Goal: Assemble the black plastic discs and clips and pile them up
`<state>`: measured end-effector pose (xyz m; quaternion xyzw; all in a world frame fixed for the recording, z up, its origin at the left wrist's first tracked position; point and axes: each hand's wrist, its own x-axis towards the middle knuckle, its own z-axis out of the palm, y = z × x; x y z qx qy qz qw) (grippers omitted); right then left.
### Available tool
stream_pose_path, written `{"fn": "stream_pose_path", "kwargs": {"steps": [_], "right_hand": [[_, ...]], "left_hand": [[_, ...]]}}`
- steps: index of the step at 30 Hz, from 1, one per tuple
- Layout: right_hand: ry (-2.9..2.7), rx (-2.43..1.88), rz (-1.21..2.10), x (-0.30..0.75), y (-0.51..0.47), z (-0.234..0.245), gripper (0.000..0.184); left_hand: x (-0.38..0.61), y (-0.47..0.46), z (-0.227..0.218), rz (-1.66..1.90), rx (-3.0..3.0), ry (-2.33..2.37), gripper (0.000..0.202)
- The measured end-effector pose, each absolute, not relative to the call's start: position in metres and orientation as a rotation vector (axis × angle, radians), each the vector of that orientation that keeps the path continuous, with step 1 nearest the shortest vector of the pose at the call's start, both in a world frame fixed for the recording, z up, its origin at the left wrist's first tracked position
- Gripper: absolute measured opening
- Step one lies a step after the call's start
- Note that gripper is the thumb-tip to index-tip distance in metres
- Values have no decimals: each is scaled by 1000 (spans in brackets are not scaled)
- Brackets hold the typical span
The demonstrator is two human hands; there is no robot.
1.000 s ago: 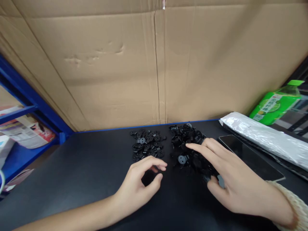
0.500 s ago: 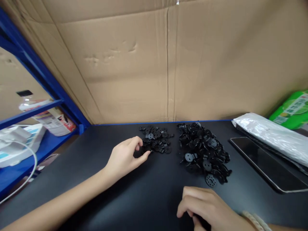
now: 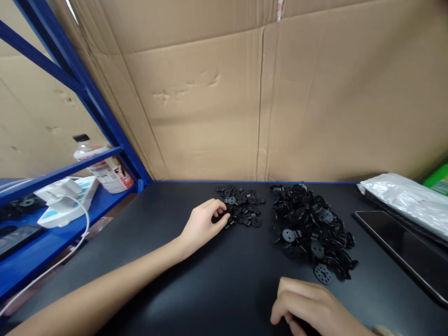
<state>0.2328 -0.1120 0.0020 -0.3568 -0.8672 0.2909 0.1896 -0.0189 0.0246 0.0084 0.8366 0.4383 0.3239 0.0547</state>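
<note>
My left hand [image 3: 205, 224] is at the near left edge of a smaller pile of black plastic clips [image 3: 241, 205] with round, holed discs. Its fingers are curled, and a gap shows between thumb and forefinger with nothing visible in it. Low in the picture, my right hand [image 3: 311, 303] is closed, its fingers bent over the thumb. Whatever it may hold is hidden beneath the fingers. Beyond that hand lies a larger heap of black plastic clips [image 3: 311, 228], and the two do not touch.
A dark flat-screened device [image 3: 399, 252] and a silvery plastic package [image 3: 406, 198] lie at the right of the black table [image 3: 217, 289]. Cardboard [image 3: 206, 116] stands behind. On the left, a blue shelf frame [image 3: 101, 112] holds a bottle [image 3: 108, 175] and a white power strip [image 3: 70, 205].
The view has turned left, so everything appears further right. My left hand stays by the smaller pile, its thumb and forefinger a little closer together. The right hand remains curled near the front.
</note>
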Motion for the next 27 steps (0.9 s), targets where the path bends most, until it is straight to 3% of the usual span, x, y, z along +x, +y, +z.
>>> {"fn": "stream_pose_path", "kwargs": {"steps": [8,16,27], "right_hand": [[-2111,-1112,1041,232,-115,8,22],[-1073,-823,1886,222,-104,4,32],[-811,-750,1940,215,-103,6,21]], "left_hand": [[-9,3,24,1278,2327,1234,4],[31,-62,16,1134,1975,611,9],[34,-69,9,1074,2089,677,26]]}}
